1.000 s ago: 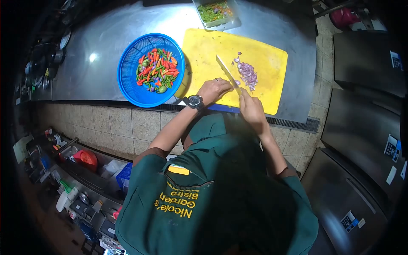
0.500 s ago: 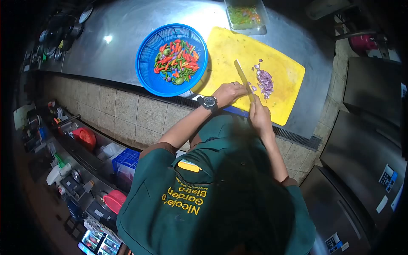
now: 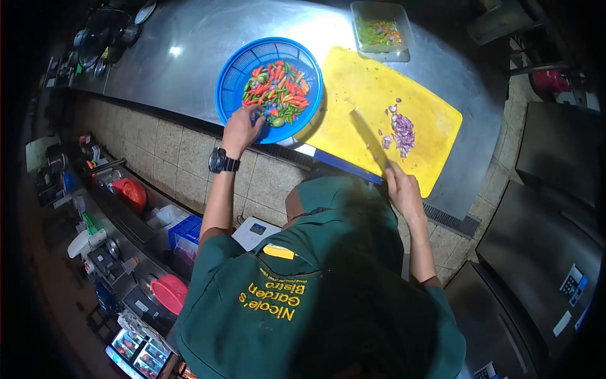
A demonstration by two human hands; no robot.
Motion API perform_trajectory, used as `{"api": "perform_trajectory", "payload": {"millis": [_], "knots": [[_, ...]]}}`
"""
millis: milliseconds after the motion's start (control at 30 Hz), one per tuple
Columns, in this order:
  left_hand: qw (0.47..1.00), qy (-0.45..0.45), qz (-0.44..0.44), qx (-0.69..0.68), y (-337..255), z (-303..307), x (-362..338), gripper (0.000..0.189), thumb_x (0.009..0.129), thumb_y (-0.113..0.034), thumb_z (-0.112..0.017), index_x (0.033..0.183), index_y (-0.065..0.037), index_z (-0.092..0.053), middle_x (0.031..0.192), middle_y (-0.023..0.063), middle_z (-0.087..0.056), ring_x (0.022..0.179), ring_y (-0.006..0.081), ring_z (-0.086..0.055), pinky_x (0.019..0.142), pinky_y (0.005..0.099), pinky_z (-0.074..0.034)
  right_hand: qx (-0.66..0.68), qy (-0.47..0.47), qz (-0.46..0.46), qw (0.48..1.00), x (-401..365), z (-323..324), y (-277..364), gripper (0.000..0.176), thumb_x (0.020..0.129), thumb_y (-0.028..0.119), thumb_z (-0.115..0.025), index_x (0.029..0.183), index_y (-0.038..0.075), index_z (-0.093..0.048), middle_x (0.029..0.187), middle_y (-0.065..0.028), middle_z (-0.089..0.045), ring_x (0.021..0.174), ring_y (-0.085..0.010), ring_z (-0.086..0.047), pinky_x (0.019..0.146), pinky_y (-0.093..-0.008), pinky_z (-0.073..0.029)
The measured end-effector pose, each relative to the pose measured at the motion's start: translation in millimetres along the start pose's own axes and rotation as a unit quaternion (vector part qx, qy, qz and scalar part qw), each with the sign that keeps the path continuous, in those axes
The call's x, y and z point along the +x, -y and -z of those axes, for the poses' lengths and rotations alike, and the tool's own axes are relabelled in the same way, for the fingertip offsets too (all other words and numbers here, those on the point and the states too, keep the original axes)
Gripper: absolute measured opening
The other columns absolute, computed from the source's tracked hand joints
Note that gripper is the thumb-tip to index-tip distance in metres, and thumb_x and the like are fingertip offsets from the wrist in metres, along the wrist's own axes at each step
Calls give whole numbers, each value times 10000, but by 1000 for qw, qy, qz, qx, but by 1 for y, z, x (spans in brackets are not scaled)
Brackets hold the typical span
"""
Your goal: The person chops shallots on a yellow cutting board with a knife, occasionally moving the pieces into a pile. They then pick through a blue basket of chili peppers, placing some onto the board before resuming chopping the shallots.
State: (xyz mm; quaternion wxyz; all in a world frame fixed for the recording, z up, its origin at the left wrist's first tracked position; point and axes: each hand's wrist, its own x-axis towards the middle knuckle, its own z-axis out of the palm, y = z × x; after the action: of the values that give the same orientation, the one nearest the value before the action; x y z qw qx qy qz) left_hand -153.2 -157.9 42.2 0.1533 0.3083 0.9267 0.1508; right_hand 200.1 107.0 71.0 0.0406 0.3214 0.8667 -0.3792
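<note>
My left hand (image 3: 240, 131), a watch on its wrist, reaches over the near rim of a blue colander (image 3: 222, 95). Its fingers are parted and slightly curled beside the red and green chillies (image 3: 287, 88), and I see nothing held in them. A green round vegetable (image 3: 278, 122) and some small purple shallots lie among the chillies. My right hand (image 3: 404, 188) is closed round the handle of a knife (image 3: 369, 138), whose blade is over the yellow cutting board (image 3: 341, 82). Chopped purple shallots (image 3: 403, 134) are heaped on the board, right of the blade.
A clear plastic container (image 3: 379, 31) with chopped green and orange pieces stands behind the board. All of this rests on a steel table (image 3: 183, 82). Pans (image 3: 129, 31) are at its far left. Steel refrigerators (image 3: 555, 151) stand at the right, and a cluttered counter (image 3: 139, 221) is at the left.
My left hand has left the board beside the knife and moved left to the colander. My right hand keeps the knife, now slightly lower and right in view. The whole view has shifted a little.
</note>
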Motion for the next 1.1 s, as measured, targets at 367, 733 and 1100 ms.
{"api": "perform_trajectory", "payload": {"millis": [367, 733, 1100], "knots": [[1000, 20, 7, 2, -5, -10, 16, 216, 890, -232, -761, 998, -47, -786, 947, 173, -779, 872, 332, -755, 798, 436, -592, -1, -22, -37, 999, 1, -8, -33, 305, 1043, 187, -586, 1298, 49, -680, 911, -292, -716, 879, -481, -703, 786, -521, -551], [922, 37, -272, -275, -188, -80, -24, 175, 867, -124, -764, 1035, -81, -737, 980, 103, -750, 885, 280, -739, 778, 372, -586, 84, -106, -95, 986, -6, -17, -38, 293, 1043, 159, -581, 1296, 37, -667, 975, -283, -728, 945, -472, -706, 799, -501, -564], [896, 49, -387, -213, -179, -147, -3, 113, 927, -194, -767, 977, -103, -810, 971, 73, -782, 878, 279, -747, 770, 381, -605, 82, -115, -31, 989, -10, -29, -33, 254, 1018, 152, -588, 1226, 56, -700, 864, -300, -701, 839, -494, -698, 741, -560, -554]]}}
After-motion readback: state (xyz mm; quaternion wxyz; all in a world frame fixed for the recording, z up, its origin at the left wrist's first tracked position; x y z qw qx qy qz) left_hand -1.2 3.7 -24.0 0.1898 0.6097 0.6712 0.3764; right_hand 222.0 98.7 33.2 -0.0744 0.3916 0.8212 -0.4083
